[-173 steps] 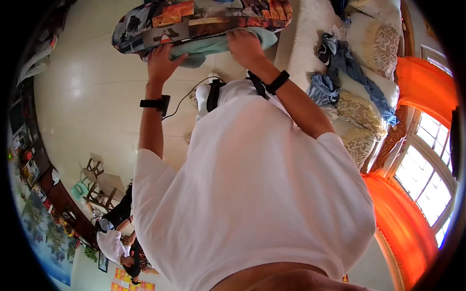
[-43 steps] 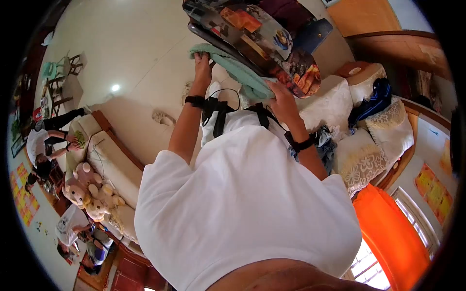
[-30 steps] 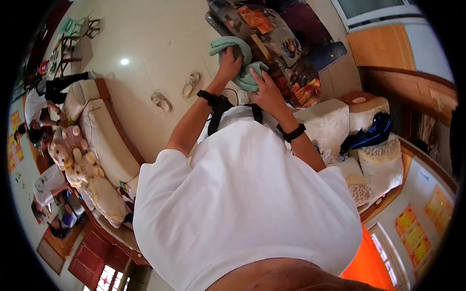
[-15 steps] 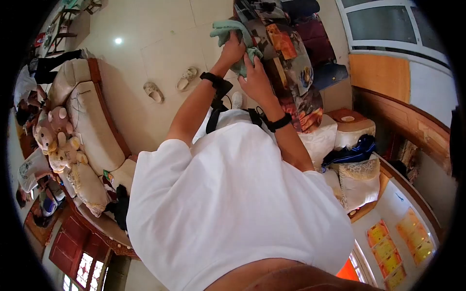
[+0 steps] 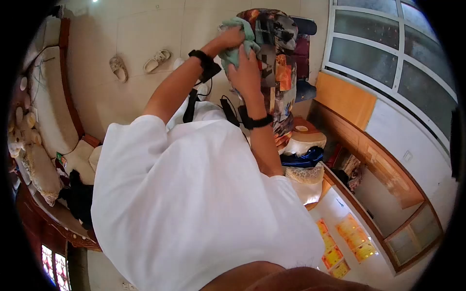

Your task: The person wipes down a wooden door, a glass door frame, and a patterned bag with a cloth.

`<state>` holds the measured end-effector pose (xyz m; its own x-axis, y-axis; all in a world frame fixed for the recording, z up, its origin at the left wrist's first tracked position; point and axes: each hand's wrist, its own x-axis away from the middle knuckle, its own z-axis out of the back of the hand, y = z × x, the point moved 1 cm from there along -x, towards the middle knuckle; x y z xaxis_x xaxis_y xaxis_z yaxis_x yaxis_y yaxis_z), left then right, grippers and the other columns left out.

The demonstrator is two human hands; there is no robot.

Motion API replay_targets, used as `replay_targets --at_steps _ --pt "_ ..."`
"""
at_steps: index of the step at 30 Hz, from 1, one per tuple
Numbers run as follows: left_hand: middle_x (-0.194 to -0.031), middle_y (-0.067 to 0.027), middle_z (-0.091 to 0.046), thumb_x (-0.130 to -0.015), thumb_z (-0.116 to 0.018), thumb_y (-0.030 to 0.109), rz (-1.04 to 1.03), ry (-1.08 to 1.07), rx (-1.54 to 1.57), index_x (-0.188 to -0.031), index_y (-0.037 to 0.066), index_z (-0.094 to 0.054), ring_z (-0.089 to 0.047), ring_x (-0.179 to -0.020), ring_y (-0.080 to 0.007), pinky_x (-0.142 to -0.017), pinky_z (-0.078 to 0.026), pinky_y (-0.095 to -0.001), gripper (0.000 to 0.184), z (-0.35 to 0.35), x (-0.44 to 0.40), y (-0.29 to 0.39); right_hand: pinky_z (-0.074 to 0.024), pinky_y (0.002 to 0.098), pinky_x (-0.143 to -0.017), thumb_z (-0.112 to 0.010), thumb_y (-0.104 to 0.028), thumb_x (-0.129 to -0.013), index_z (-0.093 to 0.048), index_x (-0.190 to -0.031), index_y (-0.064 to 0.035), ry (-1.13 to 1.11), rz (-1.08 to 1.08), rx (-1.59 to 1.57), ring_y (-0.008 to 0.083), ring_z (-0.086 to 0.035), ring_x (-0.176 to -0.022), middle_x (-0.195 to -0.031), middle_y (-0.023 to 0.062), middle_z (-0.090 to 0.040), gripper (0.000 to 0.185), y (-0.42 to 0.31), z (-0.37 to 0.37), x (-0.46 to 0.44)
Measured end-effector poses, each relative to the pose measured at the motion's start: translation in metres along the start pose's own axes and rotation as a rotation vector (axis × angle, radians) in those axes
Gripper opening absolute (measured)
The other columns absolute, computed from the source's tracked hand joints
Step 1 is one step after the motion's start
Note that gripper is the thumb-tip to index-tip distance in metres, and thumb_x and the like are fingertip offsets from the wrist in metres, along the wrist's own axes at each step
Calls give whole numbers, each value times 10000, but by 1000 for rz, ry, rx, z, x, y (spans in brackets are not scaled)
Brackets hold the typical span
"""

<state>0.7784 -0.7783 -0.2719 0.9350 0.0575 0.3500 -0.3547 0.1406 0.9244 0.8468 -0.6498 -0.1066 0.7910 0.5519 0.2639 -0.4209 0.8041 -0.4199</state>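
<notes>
A pale green cloth [image 5: 232,59] is bunched up at the near side of a sofa with a colourful patterned cover [image 5: 277,34]. Whether it is a towel or a garment I cannot tell. My left hand [image 5: 232,38] is closed on its upper part, fingers curled into the folds. Just below, my right hand [image 5: 246,72] pinches the cloth's lower edge, with the fingertips partly hidden in it. Black bands circle both wrists.
Two slippers [image 5: 156,61] lie on the tiled floor to the left. A cream sofa [image 5: 56,102] stands further left. Cushions and a dark blue garment [image 5: 303,157] sit at the right, below a large window [image 5: 366,51].
My view has swung to the right, so the room has shifted left in the picture. Both hands still hold the green cloth, now nearer the patterned cover.
</notes>
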Motion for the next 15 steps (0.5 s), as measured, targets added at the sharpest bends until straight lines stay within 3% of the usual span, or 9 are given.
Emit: replay_targets --at_steps 2,5,7,9,13,15 --pt "-1139 -356 -574 -914 -445 365 84 -41 -244 -1254 -131 -426 -571 -1047 -481 -935 -430 -519 601 4 32 35 -383 453 -1031 -603 -229 -834 -374 -1401 23 -62 -50 10 468 -421 -1247 -1364 343 -387 662 -3 10 8" --pt "-1043 -325 -623 -913 -436 370 59 -93 -300 -1210 -107 -463 -600 -966 -482 -899 -444 -530 563 6 54 49 -398 452 -1013 -594 -260 -839 -386 -1397 19 -163 -140 26 457 -455 -1218 -1336 327 -428 657 -9 21 22" --pt "-1051 -325 -621 -906 -434 392 88 -104 -283 -1225 -104 -458 -602 -978 -474 -886 -450 -533 590 8 54 50 -403 457 -1005 -593 -265 -840 -385 -1398 17 -200 -171 39 459 -465 -1203 -1319 324 -444 659 -12 21 22" --pt "-1043 -333 -619 -898 -441 409 47 -75 -247 -1217 -120 -453 -598 -974 -482 -889 -449 -534 618 4 46 41 -446 474 -927 -614 -210 -813 -377 -1380 46 -107 -101 105 462 -513 -1102 -1196 307 -499 666 -8 14 21" --pt "-1067 -350 -602 -891 -453 408 63 -101 -156 -1225 -148 -420 -583 -995 -494 -904 -444 -518 650 3 19 26 -446 481 -933 -627 -249 -814 -357 -1412 19 -33 -89 144 468 -515 -1111 -1224 309 -501 709 -3 7 2" --pt "-1103 -371 -576 -889 -463 395 64 -26 -10 -1237 -179 -373 -562 -1034 -502 -918 -435 -505 677 -4 10 16 -470 481 -858 -647 -165 -785 -392 -1366 53 -41 -93 278 439 -552 -1024 -1117 291 -529 672 -7 8 -8"
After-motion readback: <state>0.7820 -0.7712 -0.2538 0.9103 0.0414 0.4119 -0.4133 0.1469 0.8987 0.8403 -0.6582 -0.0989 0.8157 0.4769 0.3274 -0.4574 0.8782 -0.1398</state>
